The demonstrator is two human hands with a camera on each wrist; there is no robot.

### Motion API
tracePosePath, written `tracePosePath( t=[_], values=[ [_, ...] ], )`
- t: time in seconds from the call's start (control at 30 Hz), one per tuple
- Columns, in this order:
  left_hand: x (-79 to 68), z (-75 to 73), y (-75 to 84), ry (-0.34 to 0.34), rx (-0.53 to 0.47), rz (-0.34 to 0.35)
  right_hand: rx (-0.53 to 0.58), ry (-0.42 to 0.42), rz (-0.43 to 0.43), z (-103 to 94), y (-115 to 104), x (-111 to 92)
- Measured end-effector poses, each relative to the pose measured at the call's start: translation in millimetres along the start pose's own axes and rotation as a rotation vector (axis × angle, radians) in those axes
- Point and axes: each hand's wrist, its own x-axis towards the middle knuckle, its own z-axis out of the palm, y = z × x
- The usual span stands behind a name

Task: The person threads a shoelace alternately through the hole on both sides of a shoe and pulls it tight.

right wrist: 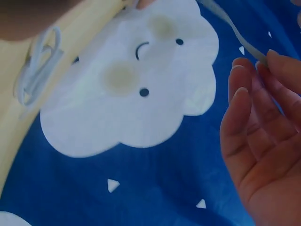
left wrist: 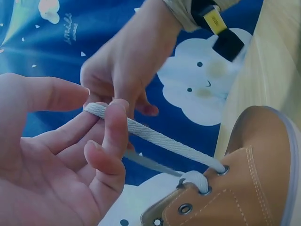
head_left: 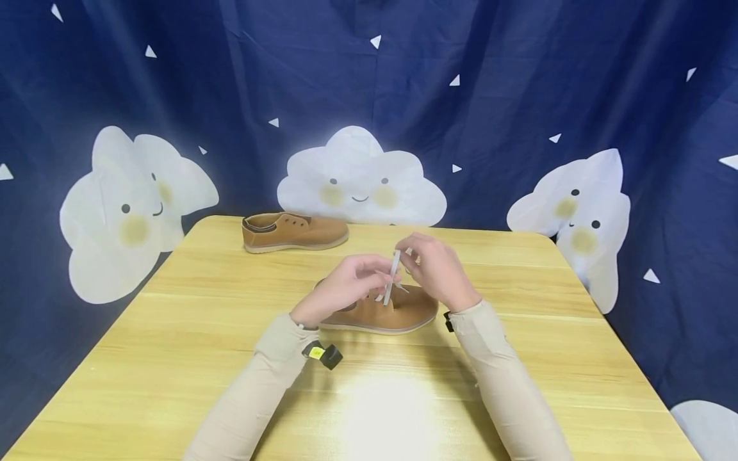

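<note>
A brown shoe (head_left: 415,307) with a pale sole lies on the table, under both hands. Its white shoelace (left wrist: 174,143) runs from the front eyelets up to the fingers. The left hand (head_left: 354,285) is over the shoe's opening, its fingers bent around the raised lace in the left wrist view. Beyond the toe side, the right hand (head_left: 435,266) pinches the lace higher up, between thumb and fingertips in the right wrist view. Another eyelet (left wrist: 185,209) has no lace through it.
A second brown shoe (head_left: 300,234), its eyelets unlaced, stands at the back left of the wooden table (head_left: 173,358). A loose bundle of white lace (right wrist: 37,70) lies near the table edge in the right wrist view. A blue curtain (head_left: 323,77) with clouds hangs behind.
</note>
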Motion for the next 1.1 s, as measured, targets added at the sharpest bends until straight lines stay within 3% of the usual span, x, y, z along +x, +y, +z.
tracePosePath(
  t=[0.23,0.57,0.7,0.87,1.1],
  values=[
    [-1.6,1.8,1.5,-0.017,-0.063,0.051,0.090,-0.055,0.010,15.1,5,2],
    [-0.5,0.8,1.0,-0.016,-0.043,0.074,0.196,-0.142,0.057,27.8,20,5],
    [-0.5,-1.1,1.2,-0.002,0.030,0.085,0.296,-0.129,0.102,30.7,23,6],
    [-1.5,-10.8,0.7,0.065,0.140,0.108,0.507,-0.042,0.226,35.9,22,7],
    [-1.5,-25.6,-3.2,0.190,0.336,0.056,0.679,0.044,0.399,46.2,22,8]
  ],
)
